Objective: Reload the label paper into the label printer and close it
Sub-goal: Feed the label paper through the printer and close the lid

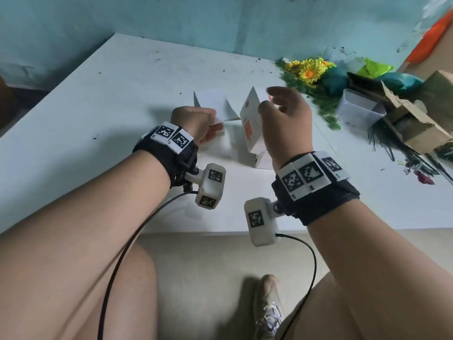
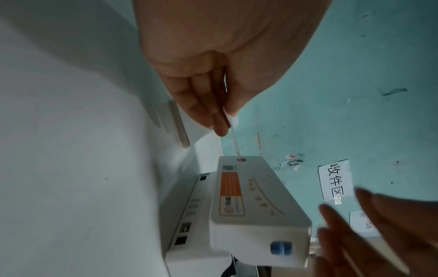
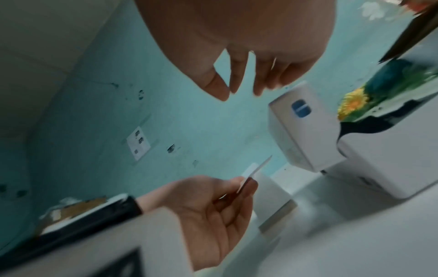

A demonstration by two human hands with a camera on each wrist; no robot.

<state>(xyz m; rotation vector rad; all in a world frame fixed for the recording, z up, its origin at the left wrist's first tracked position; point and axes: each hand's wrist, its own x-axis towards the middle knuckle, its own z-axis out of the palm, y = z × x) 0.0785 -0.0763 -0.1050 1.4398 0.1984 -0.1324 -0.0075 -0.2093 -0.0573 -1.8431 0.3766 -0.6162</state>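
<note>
Left hand (image 1: 196, 123) pinches label paper (image 2: 233, 135) between thumb and fingers, beside the printer (image 1: 252, 128). Right hand (image 1: 286, 116), fingers relaxed and spread, hovers at the raised lid (image 2: 251, 191). Printer stands mid-table (image 1: 98, 119), far from its edges.

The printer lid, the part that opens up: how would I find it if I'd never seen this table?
Start at the white table and look between the two hands. The white printer lid stands tilted up there, open, with the right hand at its top edge. Unlike the plain white paper nearby, it has an orange sticker on top and a blue button on its side.
</note>
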